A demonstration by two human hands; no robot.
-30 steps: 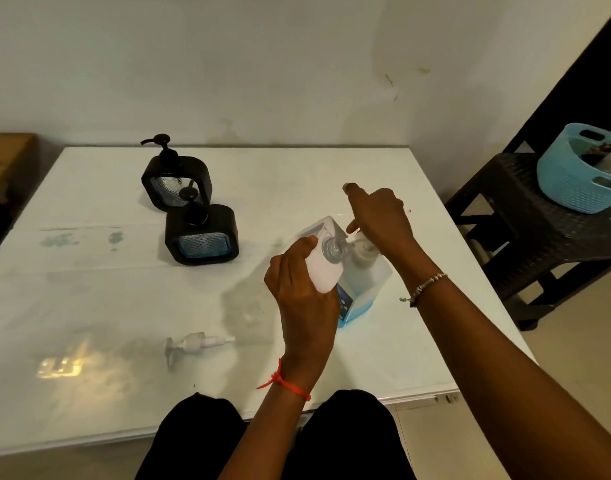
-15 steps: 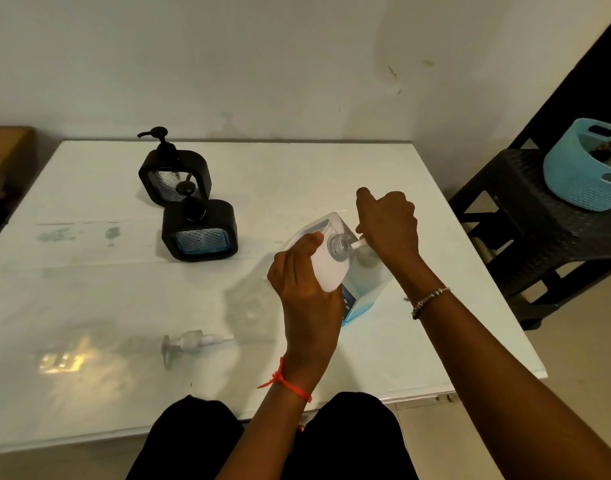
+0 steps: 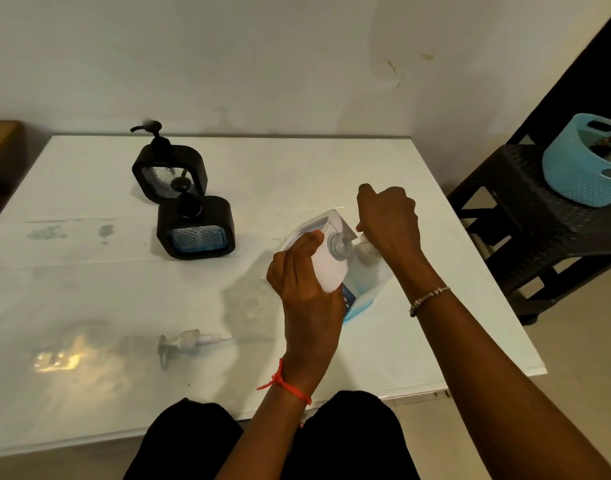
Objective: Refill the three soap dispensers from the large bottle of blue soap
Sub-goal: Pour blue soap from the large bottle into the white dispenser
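Head view: left hand [image 3: 307,292] fingers wrap a white dispenser [image 3: 326,268] tilted against the large bottle [image 3: 361,289], right hand [image 3: 389,223] closed at its neck; two black dispensers [image 3: 195,228] apparently remain, refilling seems early.

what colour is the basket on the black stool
Light blue, with a woven texture; basket, head view, at the far right.
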